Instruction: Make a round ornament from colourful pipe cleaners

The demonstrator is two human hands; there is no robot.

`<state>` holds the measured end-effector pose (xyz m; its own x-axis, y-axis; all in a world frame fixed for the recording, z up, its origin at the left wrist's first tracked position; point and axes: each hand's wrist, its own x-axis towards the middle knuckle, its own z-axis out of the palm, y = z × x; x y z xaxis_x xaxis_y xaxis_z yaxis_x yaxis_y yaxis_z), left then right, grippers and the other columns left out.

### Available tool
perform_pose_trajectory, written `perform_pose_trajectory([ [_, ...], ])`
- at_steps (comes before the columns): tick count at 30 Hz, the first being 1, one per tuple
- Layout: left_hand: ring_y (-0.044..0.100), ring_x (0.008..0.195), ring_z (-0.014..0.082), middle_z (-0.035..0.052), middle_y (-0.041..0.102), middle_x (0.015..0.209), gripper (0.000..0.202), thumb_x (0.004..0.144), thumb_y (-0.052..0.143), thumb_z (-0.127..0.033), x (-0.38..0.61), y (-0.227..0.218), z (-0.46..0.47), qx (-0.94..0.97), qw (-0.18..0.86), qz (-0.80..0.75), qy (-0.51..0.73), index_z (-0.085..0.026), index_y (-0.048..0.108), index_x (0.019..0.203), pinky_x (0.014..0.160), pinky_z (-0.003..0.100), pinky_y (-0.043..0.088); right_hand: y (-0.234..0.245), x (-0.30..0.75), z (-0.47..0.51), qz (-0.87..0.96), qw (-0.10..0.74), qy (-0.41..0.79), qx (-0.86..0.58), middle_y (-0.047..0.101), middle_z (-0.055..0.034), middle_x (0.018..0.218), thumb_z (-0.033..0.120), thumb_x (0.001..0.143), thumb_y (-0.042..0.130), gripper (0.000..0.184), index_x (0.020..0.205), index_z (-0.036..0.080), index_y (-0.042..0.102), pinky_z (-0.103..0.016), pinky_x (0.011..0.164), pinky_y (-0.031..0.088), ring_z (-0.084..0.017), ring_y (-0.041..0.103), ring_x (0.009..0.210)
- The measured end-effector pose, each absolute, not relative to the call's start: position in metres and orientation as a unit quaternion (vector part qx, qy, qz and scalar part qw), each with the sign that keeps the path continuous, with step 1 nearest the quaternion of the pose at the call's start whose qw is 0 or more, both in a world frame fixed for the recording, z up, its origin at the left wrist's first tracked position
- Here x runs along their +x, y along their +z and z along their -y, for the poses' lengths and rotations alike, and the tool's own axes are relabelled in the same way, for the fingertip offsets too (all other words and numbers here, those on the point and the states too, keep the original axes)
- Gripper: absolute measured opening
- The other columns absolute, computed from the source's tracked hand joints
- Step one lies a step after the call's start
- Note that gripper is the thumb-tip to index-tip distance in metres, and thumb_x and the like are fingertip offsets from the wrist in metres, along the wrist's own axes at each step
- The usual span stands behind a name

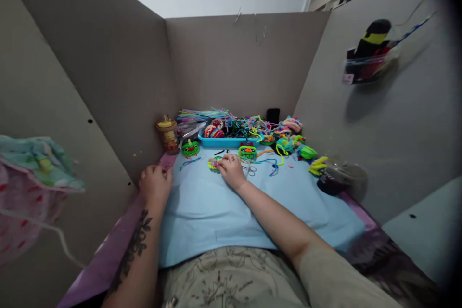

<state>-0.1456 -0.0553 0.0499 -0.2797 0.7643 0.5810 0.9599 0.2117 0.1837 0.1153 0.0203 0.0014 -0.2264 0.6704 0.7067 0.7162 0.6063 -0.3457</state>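
My right hand (232,170) reaches forward over a light blue cloth (216,211) and rests with curled fingers on a small yellow and pink pipe-cleaner piece (214,164). My left hand (155,184) lies at the cloth's left edge, fingers curled under, nothing visible in it. Just beyond my right hand sit an orange and green pipe-cleaner figure (247,152) and a green one (190,147).
A blue tray (220,142) heaped with coloured pipe cleaners stands at the back. A small lidded cup (168,134) is at the back left. A dark bowl with a clear lid (337,179) sits on the right. Grey cardboard walls (119,82) enclose the desk; a bag hangs left.
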Motion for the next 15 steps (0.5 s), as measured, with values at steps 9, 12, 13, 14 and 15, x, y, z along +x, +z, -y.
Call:
perform_pose_trajectory([
  [9, 0.056, 0.099, 0.0356, 0.0202, 0.059, 0.108, 0.053, 0.084, 0.042, -0.047, -0.163, 0.049, 0.071, -0.568, 0.070, 0.816, -0.077, -0.010, 0.047, 0.121, 0.074, 0.041, 0.045, 0.001, 0.095, -0.022, 0.787, 0.354, -0.082, -0.498, 0.059, -0.0103, 0.100, 0.022, 0.086, 0.053, 0.014, 0.087, 0.018, 0.066, -0.038, 0.082, 0.038, -0.026, 0.043, 0.098],
  [12, 0.057, 0.100, 0.0347, 0.0190, 0.059, 0.112, 0.053, 0.084, 0.043, -0.045, -0.168, 0.043, 0.067, -0.574, 0.042, 0.815, -0.075, -0.013, 0.045, 0.126, 0.075, 0.040, 0.045, -0.002, 0.097, -0.025, 0.791, 0.357, -0.076, -0.491, 0.058, -0.0106, 0.101, 0.018, 0.085, 0.052, 0.012, 0.086, 0.018, 0.065, -0.038, 0.084, 0.038, -0.026, 0.044, 0.098],
  [13, 0.057, 0.101, 0.0344, 0.0191, 0.059, 0.113, 0.054, 0.084, 0.044, -0.045, -0.171, 0.041, 0.066, -0.575, 0.042, 0.813, -0.077, -0.013, 0.044, 0.127, 0.076, 0.040, 0.045, -0.003, 0.099, -0.026, 0.790, 0.364, -0.068, -0.489, 0.058, -0.0108, 0.100, 0.018, 0.084, 0.052, 0.012, 0.085, 0.018, 0.064, -0.039, 0.085, 0.038, -0.026, 0.044, 0.098],
  [14, 0.057, 0.101, 0.0342, 0.0196, 0.058, 0.114, 0.055, 0.084, 0.045, -0.046, -0.173, 0.039, 0.065, -0.577, 0.044, 0.812, -0.080, -0.012, 0.044, 0.127, 0.078, 0.040, 0.045, -0.004, 0.100, -0.027, 0.787, 0.375, -0.056, -0.486, 0.057, -0.0110, 0.100, 0.017, 0.084, 0.052, 0.012, 0.084, 0.018, 0.064, -0.039, 0.085, 0.039, -0.026, 0.044, 0.097],
  [15, 0.057, 0.102, 0.0342, 0.0206, 0.058, 0.113, 0.056, 0.083, 0.045, -0.047, -0.176, 0.038, 0.064, -0.578, 0.045, 0.811, -0.080, -0.010, 0.045, 0.126, 0.079, 0.040, 0.045, -0.006, 0.102, -0.028, 0.785, 0.390, -0.039, -0.480, 0.057, -0.0110, 0.099, 0.016, 0.083, 0.051, 0.013, 0.083, 0.018, 0.063, -0.039, 0.085, 0.039, -0.026, 0.044, 0.097],
])
